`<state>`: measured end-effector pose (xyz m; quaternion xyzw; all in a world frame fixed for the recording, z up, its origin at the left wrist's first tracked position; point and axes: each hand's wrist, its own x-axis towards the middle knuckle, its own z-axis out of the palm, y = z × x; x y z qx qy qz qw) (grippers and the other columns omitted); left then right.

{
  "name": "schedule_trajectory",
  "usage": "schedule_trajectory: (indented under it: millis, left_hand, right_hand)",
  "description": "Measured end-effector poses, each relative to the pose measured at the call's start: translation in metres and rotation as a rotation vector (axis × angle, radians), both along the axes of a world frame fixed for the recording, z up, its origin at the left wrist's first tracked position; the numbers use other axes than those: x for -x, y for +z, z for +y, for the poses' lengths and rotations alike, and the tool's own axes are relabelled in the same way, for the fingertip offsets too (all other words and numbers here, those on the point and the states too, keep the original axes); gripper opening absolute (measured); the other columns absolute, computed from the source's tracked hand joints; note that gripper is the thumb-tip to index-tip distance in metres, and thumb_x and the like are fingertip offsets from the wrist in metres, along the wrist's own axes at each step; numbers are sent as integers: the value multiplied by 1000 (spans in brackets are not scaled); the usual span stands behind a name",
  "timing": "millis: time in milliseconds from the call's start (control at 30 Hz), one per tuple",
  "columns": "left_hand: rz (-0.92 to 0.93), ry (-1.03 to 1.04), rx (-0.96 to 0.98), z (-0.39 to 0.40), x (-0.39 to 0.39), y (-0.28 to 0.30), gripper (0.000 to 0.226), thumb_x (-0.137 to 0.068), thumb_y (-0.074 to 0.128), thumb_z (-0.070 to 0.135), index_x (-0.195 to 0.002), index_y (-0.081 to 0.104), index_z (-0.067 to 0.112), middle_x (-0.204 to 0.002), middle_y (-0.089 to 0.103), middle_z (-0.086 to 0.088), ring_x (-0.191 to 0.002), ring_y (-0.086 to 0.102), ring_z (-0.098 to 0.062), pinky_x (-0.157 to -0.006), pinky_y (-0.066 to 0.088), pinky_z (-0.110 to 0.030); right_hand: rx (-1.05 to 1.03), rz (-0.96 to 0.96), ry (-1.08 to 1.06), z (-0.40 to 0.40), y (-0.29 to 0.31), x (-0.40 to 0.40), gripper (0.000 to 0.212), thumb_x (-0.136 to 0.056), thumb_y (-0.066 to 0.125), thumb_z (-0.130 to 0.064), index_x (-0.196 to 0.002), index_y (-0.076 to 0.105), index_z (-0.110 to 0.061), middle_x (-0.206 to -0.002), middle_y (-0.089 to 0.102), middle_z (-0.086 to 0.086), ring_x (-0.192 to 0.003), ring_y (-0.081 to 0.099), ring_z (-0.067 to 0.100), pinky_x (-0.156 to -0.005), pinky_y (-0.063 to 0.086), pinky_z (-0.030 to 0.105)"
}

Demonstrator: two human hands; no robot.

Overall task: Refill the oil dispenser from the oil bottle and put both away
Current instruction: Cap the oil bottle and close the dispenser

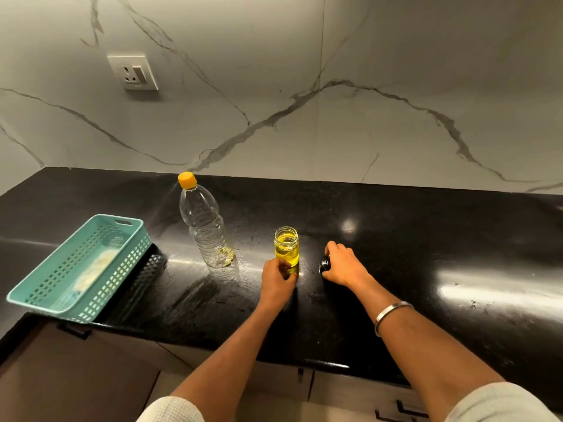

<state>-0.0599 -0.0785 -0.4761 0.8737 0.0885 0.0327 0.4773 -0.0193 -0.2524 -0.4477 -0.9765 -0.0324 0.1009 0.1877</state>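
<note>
A: Gripping the lower part of the oil dispenser, the left hand curls its fingers round the glass; the dispenser stands upright on the black table, mouth uncovered, yellow oil filling most of it.

B: And the right hand?

A: It rests on the table just right of the dispenser, fingers curled over a dark cap, which sits on the surface, apart from the dispenser. A metal bangle circles the right wrist.

B: Where is the oil bottle?

A: Upright, left of and slightly behind the dispenser, not touching it. Its orange lid is on; only a thin layer of oil shows at the bottom.

B: Farther out?

A: A teal perforated basket lies at the table's left front edge, well apart from the bottle, with something pale inside that cannot be identified. A marble-patterned wall rises behind, bearing a white socket. Cabinet fronts show below the table edge.
</note>
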Motion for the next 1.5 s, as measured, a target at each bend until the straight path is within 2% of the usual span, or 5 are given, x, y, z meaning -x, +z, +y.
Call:
schedule_trajectory:
  millis: [433,833,1100,1367,1500]
  left_hand:
    - [-8,42,97,29,-26,17,74,-65,88,23,-123,46,8,-119,45,-5,-108,49,-17,-93,47,-31]
    - [-36,-115,213,28,-43,27,65,-65,86,11,-121,53,11,-114,60,-1,-104,59,-13,-74,43,-8]
    - [-9,-119,267,26,-49,23,65,-65,85,10,-122,55,14,-112,65,1,-102,62,-13,-86,52,-27]
    - [-6,-130,251,27,-48,26,55,-65,86,13,-111,57,19,-104,66,6,-94,62,-8,-71,47,-11]
    - [-6,-131,256,27,-48,26,56,-65,86,11,-112,57,17,-105,63,8,-99,60,-7,-71,45,-5]
  right_hand:
    - [-371,-154,147,47,79,-41,51,-76,75,-23,-119,47,-19,-124,50,6,-111,52,21,-91,47,29]
    - [-59,12,381,73,89,-43,55,-78,73,-12,-127,49,-19,-128,50,5,-118,51,22,-98,48,34]
    - [132,77,531,83,105,-52,52,-81,71,-7,-128,52,-18,-130,52,4,-119,51,22,-99,49,39]
    - [350,-55,295,97,91,-58,62,-76,68,-61,-113,54,-13,-109,60,7,-96,61,26,-79,53,38]
    - [379,-62,284,102,94,-62,66,-76,65,-64,-117,56,-13,-112,61,7,-100,62,26,-80,53,37]
